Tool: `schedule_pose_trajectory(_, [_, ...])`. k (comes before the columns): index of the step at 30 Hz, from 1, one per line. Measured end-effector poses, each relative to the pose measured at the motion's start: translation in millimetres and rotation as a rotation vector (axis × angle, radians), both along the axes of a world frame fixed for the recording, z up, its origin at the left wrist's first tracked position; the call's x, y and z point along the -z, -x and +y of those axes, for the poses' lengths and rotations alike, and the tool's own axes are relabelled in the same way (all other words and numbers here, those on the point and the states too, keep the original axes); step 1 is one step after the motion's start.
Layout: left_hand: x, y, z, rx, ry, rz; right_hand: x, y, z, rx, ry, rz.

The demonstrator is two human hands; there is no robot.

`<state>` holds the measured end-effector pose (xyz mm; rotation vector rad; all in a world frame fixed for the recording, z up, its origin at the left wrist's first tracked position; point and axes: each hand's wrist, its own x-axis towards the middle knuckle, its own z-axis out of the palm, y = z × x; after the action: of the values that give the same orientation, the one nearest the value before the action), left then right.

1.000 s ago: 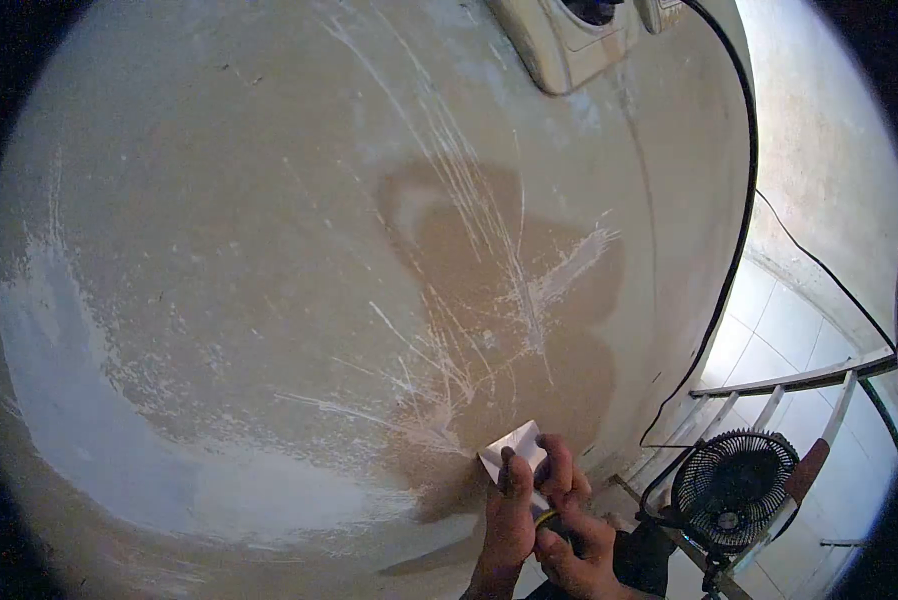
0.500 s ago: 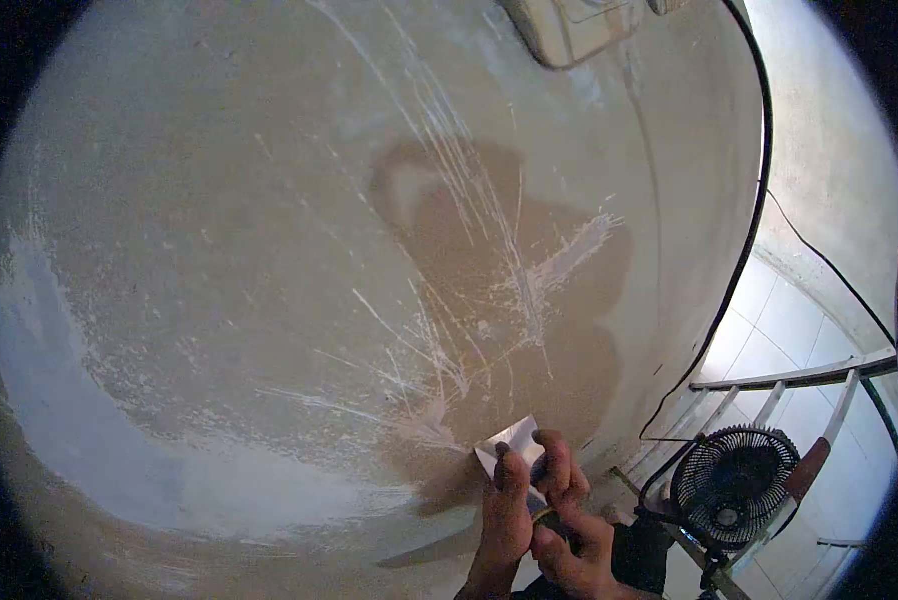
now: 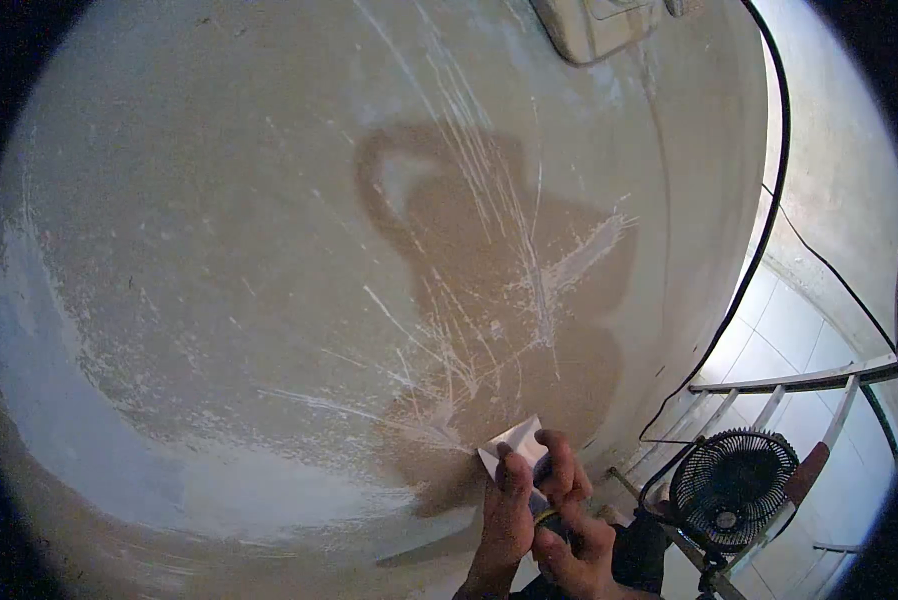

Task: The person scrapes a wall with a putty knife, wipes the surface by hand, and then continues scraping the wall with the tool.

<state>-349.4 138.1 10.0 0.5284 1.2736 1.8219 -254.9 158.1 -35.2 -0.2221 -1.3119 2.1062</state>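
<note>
Low in the view, both of my hands are at a putty knife with a broad shiny metal blade (image 3: 515, 441) and a yellow band near its dark handle. My right hand (image 3: 581, 540) is wrapped round the handle, with fingers reaching up along the blade's right side. On the other side, my left hand (image 3: 507, 505) is closed on the blade, one fingertip lying on its face. The blade's left corner is close to the scratched wall (image 3: 299, 260); whether it touches cannot be made out. Pale scrape marks (image 3: 429, 425) lie just left of the blade.
A whitish patch (image 3: 259, 490) curves along the wall's lower left. An electrical box (image 3: 594, 30) sits at the top. A black cable (image 3: 777, 150) runs down the right. Below right, a black fan (image 3: 734, 490) is by a metal ladder (image 3: 769, 405), above the tiled floor (image 3: 794, 320).
My view has shifted slightly, so the box and cable appear farther right. Both hands keep their hold on the putty knife, almost unmoved in view.
</note>
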Motion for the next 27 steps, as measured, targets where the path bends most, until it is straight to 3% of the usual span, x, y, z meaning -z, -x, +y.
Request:
schedule_pose_trajectory(2, [-0.9, -6.2, -1.7, -0.087, 0.026, -0.008, -0.2, 0.7, -1.3, 0.016, 0.010, 0.006])
schedule_pose_trajectory(11, [1.4, -1.2, -1.4, -0.039, 0.056, 0.070, 0.6, 1.1, -5.0, 0.066, 0.038, 0.036])
schedule_pose_trajectory(14, [2.0, 5.3, 0.1, 0.057, 0.007, 0.047, -1.7, -6.3, -1.1, -0.139, 0.127, -0.131])
schedule_pose_trajectory(16, [-0.6, -2.5, 1.7, -0.022, 0.024, 0.052, -4.1, -4.2, -3.5, 0.062, -0.062, -0.079])
schedule_pose_trajectory(18, [-2.1, -3.0, 1.3, -0.096, 0.035, 0.065, -12.0, -9.1, -3.3, 0.013, -0.015, -0.154])
schedule_pose_trajectory(20, [0.0, 1.8, -4.1, 0.038, 0.019, -0.003, -13.5, -10.5, -3.9, -0.033, 0.031, -0.232])
schedule_pose_trajectory(27, [-1.4, 0.1, -3.8, -0.013, 0.016, 0.054, 2.5, 0.0, -14.8, 0.153, -0.028, -0.081])
